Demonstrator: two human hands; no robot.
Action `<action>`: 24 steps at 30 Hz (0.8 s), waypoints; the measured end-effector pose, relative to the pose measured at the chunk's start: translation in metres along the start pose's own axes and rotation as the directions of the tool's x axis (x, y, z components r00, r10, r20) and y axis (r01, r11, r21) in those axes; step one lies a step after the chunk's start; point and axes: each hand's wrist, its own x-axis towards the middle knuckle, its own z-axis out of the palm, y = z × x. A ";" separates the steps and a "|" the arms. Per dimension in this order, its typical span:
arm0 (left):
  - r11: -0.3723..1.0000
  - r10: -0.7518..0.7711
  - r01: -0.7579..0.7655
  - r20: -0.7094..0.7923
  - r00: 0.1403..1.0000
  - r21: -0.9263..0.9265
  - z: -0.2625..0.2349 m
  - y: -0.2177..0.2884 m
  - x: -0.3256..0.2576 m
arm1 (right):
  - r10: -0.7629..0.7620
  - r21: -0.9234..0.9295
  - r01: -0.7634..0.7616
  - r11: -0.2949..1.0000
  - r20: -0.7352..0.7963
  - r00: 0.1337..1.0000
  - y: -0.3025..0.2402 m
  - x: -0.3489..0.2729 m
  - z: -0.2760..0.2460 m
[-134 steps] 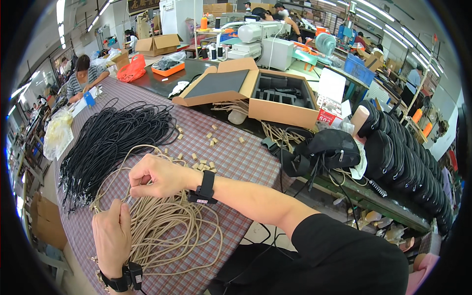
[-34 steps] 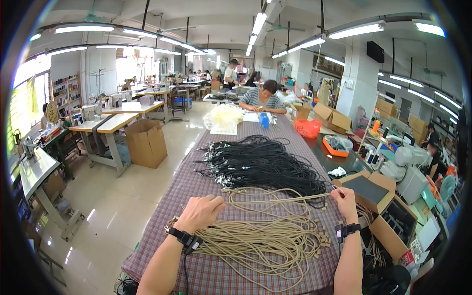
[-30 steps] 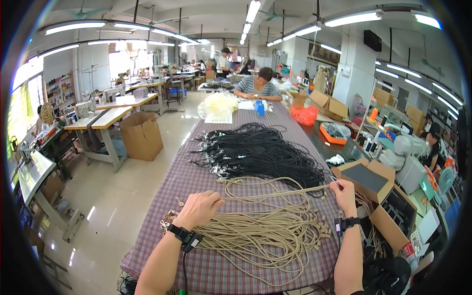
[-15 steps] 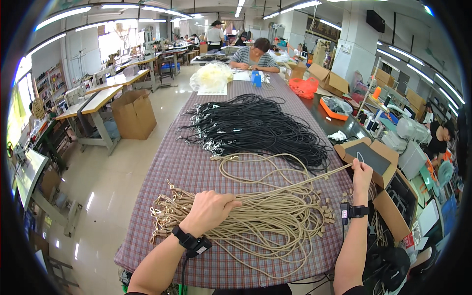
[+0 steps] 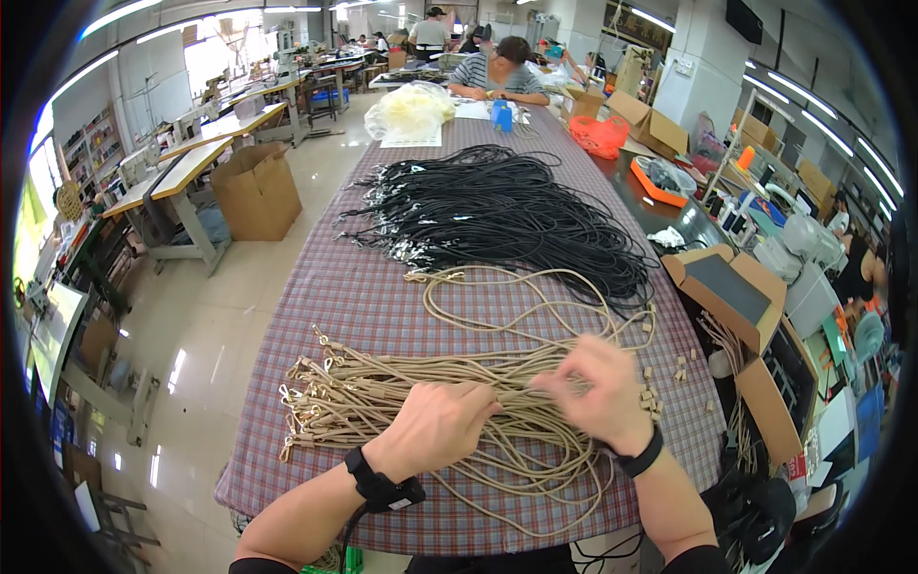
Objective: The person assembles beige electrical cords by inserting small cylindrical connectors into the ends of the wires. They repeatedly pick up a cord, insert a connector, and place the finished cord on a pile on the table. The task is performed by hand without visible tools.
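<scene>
A bundle of tan cords [image 5: 535,450] with gold metal clasps [image 5: 290,394] at its left end lies on the near part of the table. Over the middle of that bundle, my left hand [image 5: 435,430] is closed, its thumb and fingers pinching a tan cord. My right hand [image 5: 604,392] hovers above the bundle's right part with fingers curled; motion blur hides whether it holds anything. A looped tan cord [image 5: 521,277] lies apart, beyond the bundle. Small tan end pieces [image 5: 650,397] are scattered near the bundle's right end.
A heap of black cords [image 5: 507,210] lies farther up the checked tablecloth [image 5: 316,287]. Past it are a pale plastic bundle [image 5: 411,110] and a seated person [image 5: 497,77]. Open cardboard boxes [image 5: 727,287] stand at the right edge, and a large carton [image 5: 256,196] on the floor at left.
My right hand has come left and down from the right table edge to the bundle; the cord stretched up to it is no longer taut. My left hand has shifted slightly right and nearer.
</scene>
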 end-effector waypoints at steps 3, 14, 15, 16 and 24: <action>0.999 0.019 -0.019 0.000 1.000 -0.049 0.006 0.009 0.003 | -0.048 0.126 0.046 0.991 0.010 0.999 -0.015 -0.006 0.019; 0.733 -0.425 0.463 0.195 0.884 -0.498 0.014 0.013 0.006 | 0.247 0.237 -0.249 0.939 0.039 0.968 0.010 -0.020 0.008; 0.678 -0.441 0.483 0.219 0.870 -0.554 0.011 0.015 0.007 | 0.225 0.249 -0.224 0.942 0.027 0.974 0.012 -0.019 0.006; 0.618 -0.456 0.502 0.244 0.856 -0.605 0.008 0.017 0.007 | 0.202 0.261 -0.199 0.944 0.015 0.979 0.012 -0.018 0.004; 0.614 -0.389 0.476 0.283 0.877 -0.629 0.011 0.004 0.004 | 0.323 0.443 -0.273 0.854 -0.040 0.945 0.022 -0.025 0.018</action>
